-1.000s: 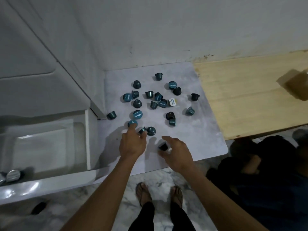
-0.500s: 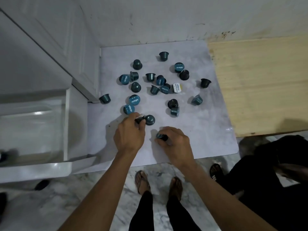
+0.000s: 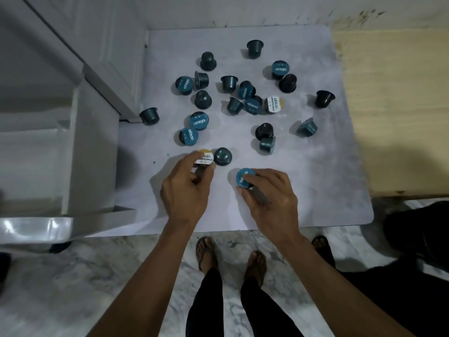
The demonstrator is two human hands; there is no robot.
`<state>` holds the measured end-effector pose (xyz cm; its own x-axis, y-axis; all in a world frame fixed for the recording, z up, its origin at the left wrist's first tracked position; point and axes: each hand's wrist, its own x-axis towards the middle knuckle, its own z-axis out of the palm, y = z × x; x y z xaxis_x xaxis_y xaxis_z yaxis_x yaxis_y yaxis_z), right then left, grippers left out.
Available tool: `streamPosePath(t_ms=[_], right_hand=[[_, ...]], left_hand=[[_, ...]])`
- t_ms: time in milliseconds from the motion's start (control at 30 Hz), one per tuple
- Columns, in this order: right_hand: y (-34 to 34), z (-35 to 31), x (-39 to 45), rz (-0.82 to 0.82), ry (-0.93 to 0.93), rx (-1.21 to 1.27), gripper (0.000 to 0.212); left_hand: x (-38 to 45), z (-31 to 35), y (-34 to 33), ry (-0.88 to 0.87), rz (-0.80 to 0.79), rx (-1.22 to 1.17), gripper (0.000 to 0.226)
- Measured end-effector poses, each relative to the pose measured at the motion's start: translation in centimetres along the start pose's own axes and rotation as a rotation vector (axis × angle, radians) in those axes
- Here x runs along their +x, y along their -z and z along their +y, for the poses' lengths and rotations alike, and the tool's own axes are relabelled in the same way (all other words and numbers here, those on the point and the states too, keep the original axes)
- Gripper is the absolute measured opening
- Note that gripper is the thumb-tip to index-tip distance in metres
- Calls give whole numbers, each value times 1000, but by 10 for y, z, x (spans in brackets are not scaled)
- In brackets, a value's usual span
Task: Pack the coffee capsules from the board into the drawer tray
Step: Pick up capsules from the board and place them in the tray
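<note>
Task barely started by the look of it: about twenty capsules lie loose on the board (image 3: 328, 190), none visibly packed.

Nearest, at 6 o'clock of the board, both hands work side by side. Right hand (image 3: 272, 198) palm down, fingers pinched on a teal-lid capsule (image 3: 243, 178), lid tilted toward the camera. Left hand (image 3: 185, 190) at 7 o'clock, fingers curled on a white-and-gold-lid capsule (image 3: 204, 158); cannot tell if either is lifted off the board. Dark capsule (image 3: 223, 156), dome up, sits just beside the left fingertips.

Farther out, 12 o'clock: main scatter, mixed upright, inverted and tipped. One stray capsule (image 3: 149, 115) at 10 o'clock, against the cabinet corner.

Drawer tray (image 3: 92, 147) at 9 o'clock, open; interior mostly out of view, contents unclear.
</note>
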<state>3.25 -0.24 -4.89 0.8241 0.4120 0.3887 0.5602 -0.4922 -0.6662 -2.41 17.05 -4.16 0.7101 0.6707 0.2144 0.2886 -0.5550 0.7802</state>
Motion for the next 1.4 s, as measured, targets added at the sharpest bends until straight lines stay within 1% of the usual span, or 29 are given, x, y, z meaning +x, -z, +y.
streamPosePath(t_ms=[67, 233, 300, 367, 467, 567, 733, 800, 867, 933, 1033, 1100, 1233, 1400], right_hand=[[0, 2, -1, 1, 7, 11, 28], [6, -7, 5, 50, -72, 55, 30], [16, -17, 13, 68, -111, 94, 31], [26, -30, 23, 72, -104, 120, 30], [52, -69, 45, 65, -65, 169, 29], [70, -113, 69, 60, -93, 263, 28], [68, -190, 100, -9, -83, 393, 25], [55, -218, 108, -55, -59, 407, 25], [37, -242, 113, -92, -22, 417, 25], [13, -264, 116, -109, -1, 442, 25], [-27, -293, 118, -135, 5, 445, 23], [-54, -311, 118, -149, -1, 406, 23], [-98, -338, 114, -233, -50, 330, 20], [-143, -347, 109, -381, -96, 194, 23]], left_hand=[[-2, 0, 0, -6, 8, -6, 29], [-8, 8, 11, 48, -8, -85, 27], [-12, 20, 23, 64, -14, -123, 28], [-14, 36, 35, 65, -22, -138, 28], [-15, 75, 73, 51, 9, -176, 25], [-8, 108, 119, 15, 47, -189, 24], [16, 120, 213, -34, 80, -78, 23], [27, 113, 250, -38, 98, -12, 21], [40, 97, 284, 6, 102, 18, 18], [53, 72, 316, 50, 85, 29, 17], [79, 26, 359, 49, 39, 74, 16], [97, -6, 384, 49, -17, 95, 13], [122, -60, 422, 67, -162, 112, 13], [150, -108, 431, 23, -393, 135, 14]])
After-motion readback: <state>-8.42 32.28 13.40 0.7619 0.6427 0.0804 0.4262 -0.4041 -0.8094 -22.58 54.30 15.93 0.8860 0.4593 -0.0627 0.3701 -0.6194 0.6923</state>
